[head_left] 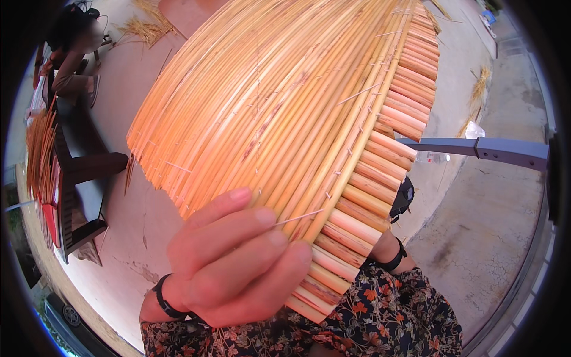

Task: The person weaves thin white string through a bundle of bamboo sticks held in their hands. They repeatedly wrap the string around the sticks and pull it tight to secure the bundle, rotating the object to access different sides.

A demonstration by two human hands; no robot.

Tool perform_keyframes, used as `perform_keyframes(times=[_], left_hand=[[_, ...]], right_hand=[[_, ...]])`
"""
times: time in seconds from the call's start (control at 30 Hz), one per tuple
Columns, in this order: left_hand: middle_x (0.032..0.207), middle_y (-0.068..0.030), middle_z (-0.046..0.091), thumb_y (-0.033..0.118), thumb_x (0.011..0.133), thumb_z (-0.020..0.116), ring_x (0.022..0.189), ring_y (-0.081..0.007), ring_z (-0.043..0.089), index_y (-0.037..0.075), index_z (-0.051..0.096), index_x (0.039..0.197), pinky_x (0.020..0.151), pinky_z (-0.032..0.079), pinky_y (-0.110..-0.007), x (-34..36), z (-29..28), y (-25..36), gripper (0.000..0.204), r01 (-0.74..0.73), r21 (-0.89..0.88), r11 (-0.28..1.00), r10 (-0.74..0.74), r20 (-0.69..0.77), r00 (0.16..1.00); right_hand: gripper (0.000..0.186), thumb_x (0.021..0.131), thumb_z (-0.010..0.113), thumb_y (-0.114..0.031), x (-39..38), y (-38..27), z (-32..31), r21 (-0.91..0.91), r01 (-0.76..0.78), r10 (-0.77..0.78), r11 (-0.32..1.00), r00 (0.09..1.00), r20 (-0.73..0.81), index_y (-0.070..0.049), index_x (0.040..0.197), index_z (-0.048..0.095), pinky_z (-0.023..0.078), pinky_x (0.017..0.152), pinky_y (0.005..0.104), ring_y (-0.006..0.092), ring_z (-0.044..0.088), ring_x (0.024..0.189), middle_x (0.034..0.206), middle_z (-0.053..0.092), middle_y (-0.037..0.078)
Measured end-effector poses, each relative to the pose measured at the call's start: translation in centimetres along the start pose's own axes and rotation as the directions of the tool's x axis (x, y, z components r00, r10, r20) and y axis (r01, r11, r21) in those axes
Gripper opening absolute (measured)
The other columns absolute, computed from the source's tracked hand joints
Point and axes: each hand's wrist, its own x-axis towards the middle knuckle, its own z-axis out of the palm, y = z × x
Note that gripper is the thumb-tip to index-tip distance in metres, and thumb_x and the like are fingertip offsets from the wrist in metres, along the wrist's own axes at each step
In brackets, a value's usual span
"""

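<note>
mat: big woven reed mat [285,101], orange-tan stalks side by side, fills centre and 12 o'clock of view, held up close to the camera, tilted, cut ends forming a curved edge running 1 to 6 o'clock
left hand: left hand [229,262] at 6-7 o'clock, fingers curled together and pressed against the mat's lower edge, gripping it; a thin pale strand [297,218] sticks out just above the fingertips, touching the mat
left wrist: black band [163,300] at 7 o'clock, floral sleeve [250,339] below it
right hand: mostly hidden behind the mat at 4 o'clock; only the right wrist [389,253] with a black strap shows; cannot tell if fingers are spread or closed
bar: grey metal bar [476,149] at 3 o'clock, passing behind the mat edge
floor: concrete floor [493,226], cracked, stained, at 3-5 o'clock; pinkish patch at 8-9 o'clock
straw: loose straw [146,27] at 11 o'clock on floor, well apart from the mat
person: another person [74,53] seated at 10 o'clock, far from the hands
bench: dark bench [83,178] at 9 o'clock, reed bundle [40,152] lying beside it
</note>
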Motion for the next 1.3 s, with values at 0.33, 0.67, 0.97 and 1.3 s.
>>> perform_keyframes(times=[0.33, 0.67, 0.97, 1.3], left_hand=[[0.103, -0.0088, 0.052, 0.000, 0.080, 0.071, 0.097, -0.0271, 0.059, 0.010, 0.066, 0.105, 0.095, 0.055, -0.052, -0.5, -0.4, -0.4, 0.028, 0.047, -0.081, 0.996, -0.047, 0.008, 0.999], [0.101, -0.0062, 0.060, 0.002, 0.069, 0.077, 0.093, -0.0256, 0.065, 0.007, 0.074, 0.097, 0.087, 0.059, -0.045, -0.8, 0.3, -1.7, 0.028, -0.070, -0.070, 0.995, 0.061, -0.124, 0.990], [0.101, -0.0066, 0.060, 0.004, 0.072, 0.076, 0.094, -0.0262, 0.064, 0.006, 0.074, 0.096, 0.084, 0.059, -0.045, -0.6, 0.0, -1.4, 0.024, -0.080, -0.043, 0.996, 0.077, -0.063, 0.995], [0.100, -0.0056, 0.060, 0.004, 0.070, 0.075, 0.094, -0.0256, 0.064, 0.006, 0.073, 0.097, 0.085, 0.059, -0.044, -0.2, 0.2, -1.9, 0.026, -0.107, -0.044, 0.993, 0.105, -0.035, 0.994]], right_hand=[[0.043, 0.089, 0.070, -0.011, 0.4, -2.1, -1.9, -0.508, 0.213, -0.133, 0.835, 0.973, 0.189, -0.004, 0.131, 0.061, 0.038, 0.109, 0.0390, 0.0260, 0.053, 0.126, 0.138, 0.057, 0.011], [0.047, 0.090, 0.070, -0.014, 0.9, 0.9, -1.6, -0.660, 0.235, -0.091, 0.714, 0.965, 0.245, -0.004, 0.134, 0.058, 0.037, 0.110, 0.0411, 0.0270, 0.050, 0.130, 0.141, 0.054, 0.012], [0.054, 0.084, 0.078, -0.014, 0.9, 0.8, -1.2, -0.175, 0.079, -0.056, 0.981, 0.990, 0.132, -0.002, 0.133, 0.058, 0.041, 0.107, 0.0377, 0.0226, 0.054, 0.124, 0.138, 0.056, 0.010], [0.046, 0.089, 0.072, -0.011, 2.5, -2.5, -0.2, -0.190, 0.174, -0.165, 0.966, 0.984, 0.066, 0.001, 0.131, 0.058, 0.040, 0.107, 0.0361, 0.0204, 0.053, 0.126, 0.137, 0.058, 0.010]])
